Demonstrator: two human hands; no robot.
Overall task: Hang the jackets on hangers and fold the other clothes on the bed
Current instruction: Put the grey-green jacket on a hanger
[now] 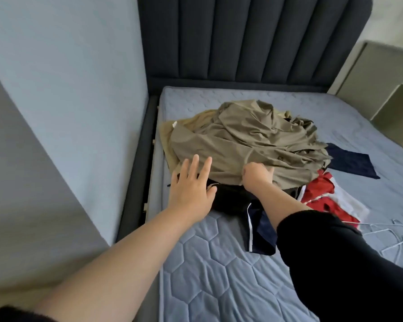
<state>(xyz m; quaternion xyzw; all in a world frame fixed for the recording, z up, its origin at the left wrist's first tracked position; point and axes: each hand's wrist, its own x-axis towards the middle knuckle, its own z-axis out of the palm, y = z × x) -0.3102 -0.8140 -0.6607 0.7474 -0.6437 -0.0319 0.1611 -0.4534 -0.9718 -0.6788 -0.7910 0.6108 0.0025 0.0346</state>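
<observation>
A heap of clothes lies on the blue quilted bed (219,263). On top is a large olive-khaki jacket (249,140), with a tan garment (196,119) under its far left side. My right hand (256,174) grips the khaki jacket's near hem. My left hand (191,182) hovers with fingers spread over the jacket's near left corner and a black garment (230,198). A navy piece with a white stripe (258,231) lies nearest me. A red and white garment (321,194) and a navy cloth (349,162) lie to the right.
White wire hangers (391,238) lie on the bed at the right. A dark padded headboard (254,38) stands behind the heap. A pale blue wall (68,89) runs close along the bed's left side. Beige furniture (389,84) stands at the far right.
</observation>
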